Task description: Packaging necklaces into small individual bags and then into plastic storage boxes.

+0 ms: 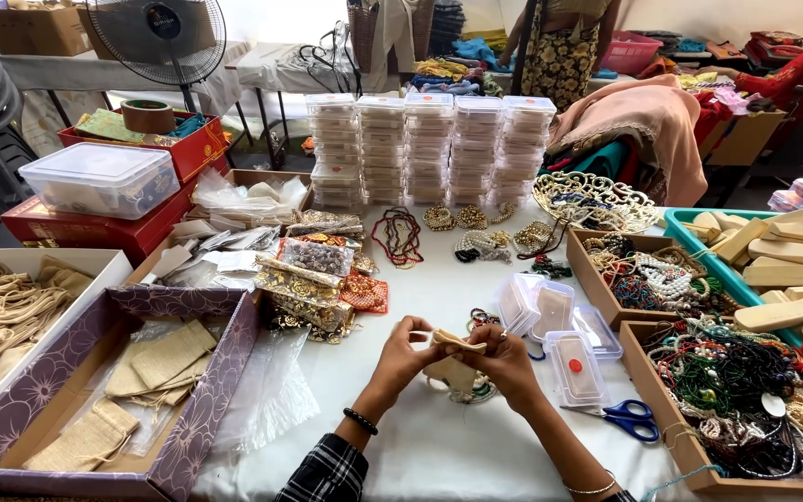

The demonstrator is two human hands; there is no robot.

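Two hands: left hand [405,353] and right hand [499,358] fingers pinch small cloth pouch [454,358], holding its mouth open | above white table [439,437]; beads underneath

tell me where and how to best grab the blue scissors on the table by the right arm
Probably best taken by the blue handle loops: the scissors lie flat on the white table, loops pointing right toward the cardboard box of beads, blades pointing left. Come from above with the right hand, as the box edge crowds the far side. Both hands are now busy with a small beige pouch.
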